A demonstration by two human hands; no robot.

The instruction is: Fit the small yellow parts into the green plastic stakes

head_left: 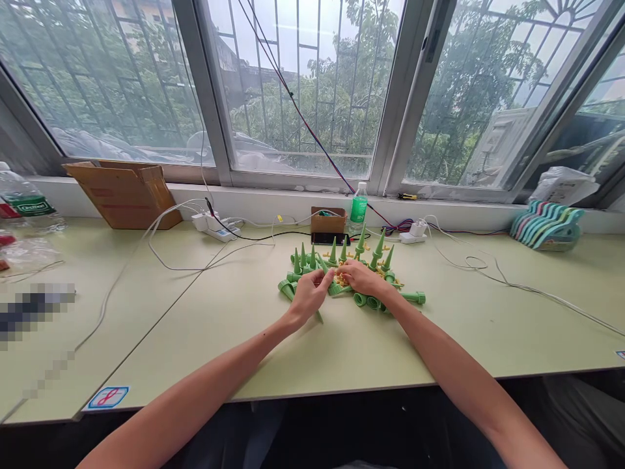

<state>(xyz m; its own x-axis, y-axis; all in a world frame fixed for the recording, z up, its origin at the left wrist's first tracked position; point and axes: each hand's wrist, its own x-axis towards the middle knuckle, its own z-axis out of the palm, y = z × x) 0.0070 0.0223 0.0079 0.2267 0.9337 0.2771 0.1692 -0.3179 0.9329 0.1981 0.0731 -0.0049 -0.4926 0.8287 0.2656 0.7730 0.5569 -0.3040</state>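
My left hand (310,294) is closed around a green plastic spike (323,263), whose pointed end shows above the fingers. Close beside it, my right hand (360,276) has its fingers bent together over a heap of small yellow plastic pieces (343,280); whatever lies between its fingertips is hidden. Around both hands are several green cone-shaped spikes with threaded collars. Some stand upright, like the tall spike (378,251) behind my right hand. Others lie on their sides, such as the green spike (414,298) at the right and the open-ended collars (360,299) in front.
A green-labelled bottle (358,207), a small cardboard box (328,223) and a dark phone (326,239) stand behind the heap. White cables run across the table (234,339) on both sides. A large carton (127,195) sits back left, teal hangers (547,225) back right.
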